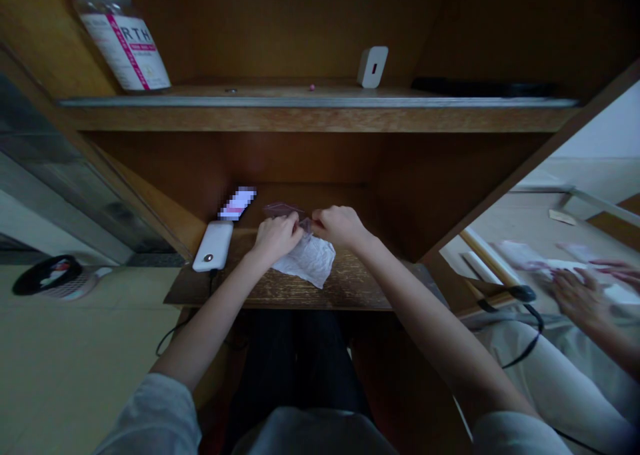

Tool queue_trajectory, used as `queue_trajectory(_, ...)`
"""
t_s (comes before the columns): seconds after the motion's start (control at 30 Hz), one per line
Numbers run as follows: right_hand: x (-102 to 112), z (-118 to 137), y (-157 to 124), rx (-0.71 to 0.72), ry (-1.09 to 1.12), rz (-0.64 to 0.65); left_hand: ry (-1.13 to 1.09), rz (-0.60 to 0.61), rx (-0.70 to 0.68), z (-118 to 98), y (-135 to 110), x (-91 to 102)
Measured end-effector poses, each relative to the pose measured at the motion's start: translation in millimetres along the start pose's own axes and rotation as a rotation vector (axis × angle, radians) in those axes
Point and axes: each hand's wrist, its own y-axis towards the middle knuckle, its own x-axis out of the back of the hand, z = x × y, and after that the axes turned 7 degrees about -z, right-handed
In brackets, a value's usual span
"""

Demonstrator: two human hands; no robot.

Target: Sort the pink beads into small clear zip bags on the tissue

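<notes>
1) The left hand point(279, 235) has its fingers bent and closed down on clear plastic point(285, 210), which shows beyond the knuckles and again beside the thumb
2) The right hand point(343, 226) is curled narrow, its fingertips right at the plastic's near side; whether they pinch it, I cannot tell
3) The plastic lies under and between the two sets of fingers, partly hidden by the left hand; a crumpled white sheet point(310, 260) spreads from there toward the body, and whether the two are one piece is unclear
4) Both rest on the worn wooden desktop point(365, 278), near its front edge
5) Left of the left hand lies a white device point(213, 242) with a round dark spot and a dark cable point(213, 282) at its near end; just behind it is a lit phone point(237, 203), its screen blurred out
6) A shelf point(320, 118) crosses above and beyond the hands, carrying a labelled bottle point(125, 52) at left, a tiny pink bead point(312, 87), an upright white plug block point(373, 67) and a long black object point(480, 87) at right
7) A basket point(75, 285) stands on the floor point(100, 348) at far left
8) At far right, well apart, another person's hands point(580, 292) work over something white, blurred
</notes>
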Motion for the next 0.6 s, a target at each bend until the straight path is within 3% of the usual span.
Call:
queue_trajectory(0.13, 11.8, -3.5, 2.2, 0.055, 0.118, 0.031, -0.389, 0.002, -0.214, 11.4, -8.8, -8.9)
queue_trajectory(0.2, 15.9, -3.7, 4.8, 0.097, 0.175, 0.050, -0.459, 0.005, -0.234, 14.3, -11.3, -16.3)
queue_trajectory(0.3, 17.9, -3.1, 9.0, 0.138, 0.250, 0.053, -0.510, -0.063, -0.171, 13.8, -12.7, -27.1)
queue_trajectory(0.4, 11.9, -4.0, 7.3, 0.091, 0.320, 0.007, -0.633, -0.104, -0.097, 13.9, -12.4, -33.7)
queue_trajectory(0.53, -14.8, -0.7, -18.9, -0.122, 0.407, -0.126, -0.808, -0.136, -0.011, 26.2, -11.0, -34.7)
queue_trajectory(0.6, -34.8, 5.4, -39.9, -0.089, 0.358, -0.087, -0.851, -0.196, 0.077, 35.2, -9.9, -33.8)
